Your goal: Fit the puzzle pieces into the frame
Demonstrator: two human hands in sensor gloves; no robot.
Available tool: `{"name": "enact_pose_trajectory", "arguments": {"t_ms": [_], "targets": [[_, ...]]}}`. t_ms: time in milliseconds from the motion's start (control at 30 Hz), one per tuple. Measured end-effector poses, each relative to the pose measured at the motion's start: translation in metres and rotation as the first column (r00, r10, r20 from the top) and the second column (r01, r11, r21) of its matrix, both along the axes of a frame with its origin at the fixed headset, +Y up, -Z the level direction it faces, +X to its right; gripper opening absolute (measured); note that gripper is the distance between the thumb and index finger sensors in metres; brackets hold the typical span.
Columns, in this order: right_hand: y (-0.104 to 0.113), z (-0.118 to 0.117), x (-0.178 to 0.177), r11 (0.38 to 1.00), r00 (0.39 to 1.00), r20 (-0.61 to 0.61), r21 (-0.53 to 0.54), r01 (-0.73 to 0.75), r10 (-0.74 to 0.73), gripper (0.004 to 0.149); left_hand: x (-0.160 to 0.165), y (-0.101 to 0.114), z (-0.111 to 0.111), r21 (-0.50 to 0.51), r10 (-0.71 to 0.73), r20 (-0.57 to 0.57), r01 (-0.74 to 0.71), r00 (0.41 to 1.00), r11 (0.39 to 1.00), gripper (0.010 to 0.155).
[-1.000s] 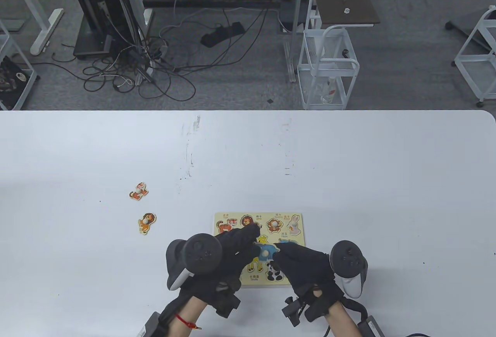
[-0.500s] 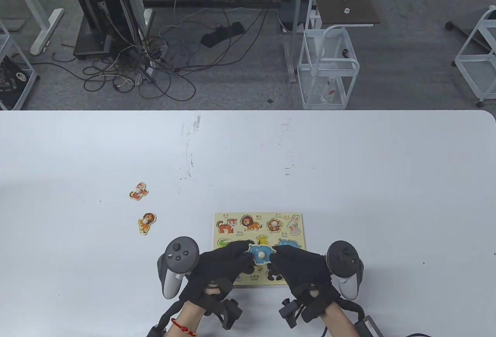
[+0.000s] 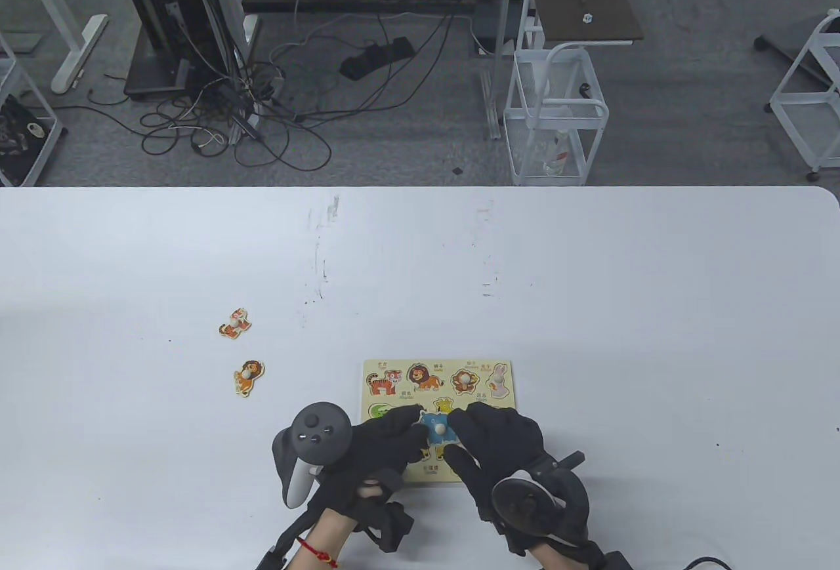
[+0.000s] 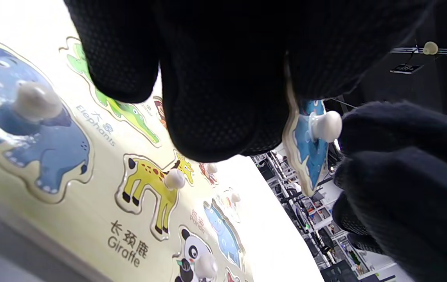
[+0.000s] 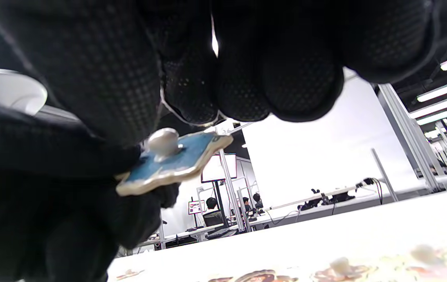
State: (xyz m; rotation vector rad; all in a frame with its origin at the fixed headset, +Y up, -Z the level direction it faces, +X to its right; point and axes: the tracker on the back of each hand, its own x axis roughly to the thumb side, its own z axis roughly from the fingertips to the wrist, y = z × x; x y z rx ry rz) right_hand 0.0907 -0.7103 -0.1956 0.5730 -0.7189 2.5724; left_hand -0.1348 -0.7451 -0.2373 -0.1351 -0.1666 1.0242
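Holding the blue piece [image 3: 438,427] at lower centre, above the frame [image 3: 502,393] — left hand [image 3: 380,442] and right hand [image 3: 499,439] pinching its edges; looking thin, stiff, light — white knob [image 3: 440,429] being the surest hold.

Left hand [image 4: 215,70] fills the frame's top, fingers pinching the edge of a blue piece [image 4: 305,152] with white knob, centre right. Right hand [image 4: 407,188] touches the knob from the right. Puzzle board [image 4: 90,219] lower left: elephant [image 4: 39,137], giraffe [image 4: 149,184], panda [image 4: 192,254] seated.
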Motion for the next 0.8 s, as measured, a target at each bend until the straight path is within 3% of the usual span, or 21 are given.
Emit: {"name": "enact_pose_trajectory", "arguments": {"t_ms": [267, 567, 667, 800], "targets": [[-0.004, 0.002, -0.007, 0.999, 0.999, -0.003, 0.023, -0.044, 0.044, 0.050, 0.006, 0.000, 0.001, -0.063, 0.027, 0.064, -0.023, 0.998, 0.998, 0.045], [-0.008, -0.007, -0.004, 0.995, 0.999, -0.031, -0.096, 0.032, -0.035, 0.047, 0.012, -0.004, -0.001, -0.097, -0.013, 0.122, 0.025, 0.992, 0.995, 0.045], [-0.005, -0.005, -0.007, 0.999, 0.999, -0.039, -0.047, 0.001, -0.003, 0.047, 0.012, -0.002, -0.001, -0.082, -0.018, 0.144, 0.030, 0.989, 0.996, 0.045], [0.000, -0.005, -0.003, 0.998, 0.999, -0.033, -0.058, 0.041, -0.043, 0.047, 0.013, 0.011, 0.005, 0.057, -0.158, 0.145, 0.151, 0.977, 0.987, 0.049]]}}
